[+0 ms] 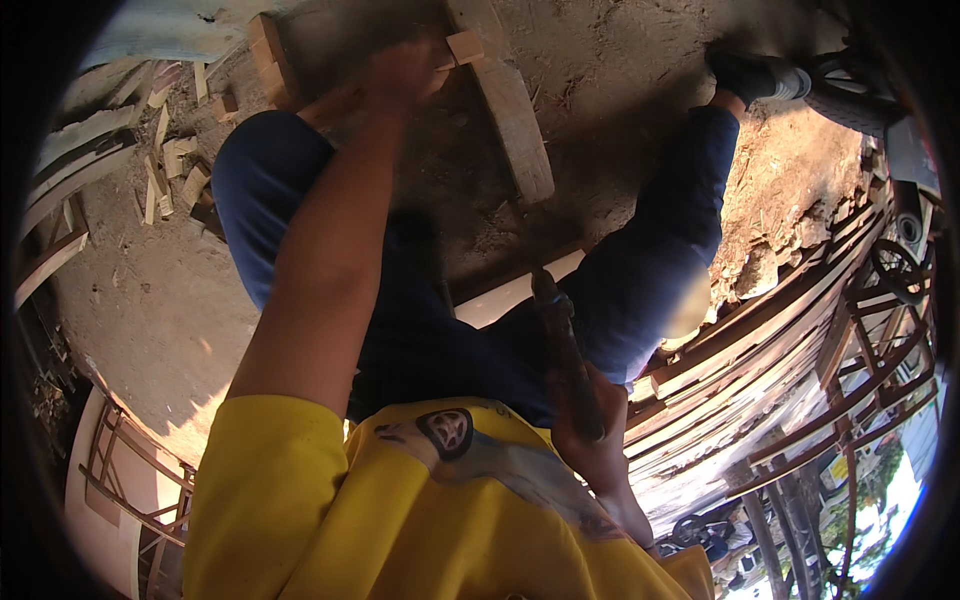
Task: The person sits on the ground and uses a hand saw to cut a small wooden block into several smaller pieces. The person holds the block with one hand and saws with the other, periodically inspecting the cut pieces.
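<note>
My left hand (402, 72) is blurred at the top of the view, touching or very near small wooden pieces (462, 48) by a thick, worn wooden plank (515, 130) on the dirt floor. Whether its fingers grip a piece is unclear. My right hand (585, 410) is low beside my hip, closed on a long tool (562, 340) with a worn handle, pointing up and away from me; its far end is blurred against the dark ground. My legs in dark trousers are spread around the work spot.
Cut wood blocks (275, 65) and scattered offcuts (165, 180) lie at upper left. Stacked long boards (760, 310) fill the right side. A wheel (840, 85) is near my right foot. Wooden frames (140, 480) stand at lower left, more at right.
</note>
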Motion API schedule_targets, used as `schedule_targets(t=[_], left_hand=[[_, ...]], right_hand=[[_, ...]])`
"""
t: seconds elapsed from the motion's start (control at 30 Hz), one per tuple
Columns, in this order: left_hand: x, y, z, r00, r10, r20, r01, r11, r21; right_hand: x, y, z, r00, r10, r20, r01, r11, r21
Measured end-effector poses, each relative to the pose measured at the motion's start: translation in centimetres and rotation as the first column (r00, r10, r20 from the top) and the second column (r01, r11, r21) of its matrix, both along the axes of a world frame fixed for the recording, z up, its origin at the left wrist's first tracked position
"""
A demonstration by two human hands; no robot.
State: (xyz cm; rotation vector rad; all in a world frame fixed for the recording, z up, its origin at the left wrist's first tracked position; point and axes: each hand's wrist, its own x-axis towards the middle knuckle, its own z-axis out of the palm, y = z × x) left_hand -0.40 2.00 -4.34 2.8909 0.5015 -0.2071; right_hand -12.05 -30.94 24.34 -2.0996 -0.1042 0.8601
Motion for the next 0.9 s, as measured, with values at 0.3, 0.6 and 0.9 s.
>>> schedule_targets(t=[0.3,0.6,0.9], left_hand=[[0.3,-0.4,1.4,0.999,0.025,-0.025,-0.024,0.999,0.047],[0.0,-0.7,1.5,1.0,-0.002,0.025,0.001,1.0,0.015],[-0.6,0.1,0.3,0.999,-0.03,-0.01,0.031,0.999,0.016]], right_hand=[[-1.3,-1.5,0.5,0.994,-0.028,0.108,0.025,0.999,0.029],[0.0,0.6,1.7,0.991,-0.112,-0.069,0.11,0.993,-0.032],[0.5,2.0,-1.4,0.998,-0.056,0.031,0.053,0.994,0.095]])
